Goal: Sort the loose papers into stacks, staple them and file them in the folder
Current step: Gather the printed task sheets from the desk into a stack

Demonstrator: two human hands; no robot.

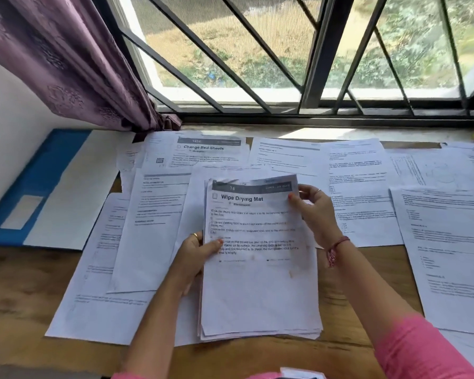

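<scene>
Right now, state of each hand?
Left hand: grips the paper stack at its left edge.
Right hand: pinches the stack's top right corner.

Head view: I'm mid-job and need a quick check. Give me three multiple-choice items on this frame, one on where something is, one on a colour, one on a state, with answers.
1. Where does the folder lie?
A. At the table's left, by the wall
B. At the table's right edge
C. Under the held stack

2. What colour is the curtain?
A. Green
B. Purple
C. Yellow

3. How is the stack of papers headed "Wipe Drying Mat" being handled?
A. Lying untouched
B. Held by one hand only
C. Held by both hands

Answers:
1. A: the blue folder sits at the left below the curtain, with a white sheet on it.
2. B: the fabric at upper left is purple.
3. C: the left hand grips its left edge, and the right hand pinches its top right corner.
</scene>
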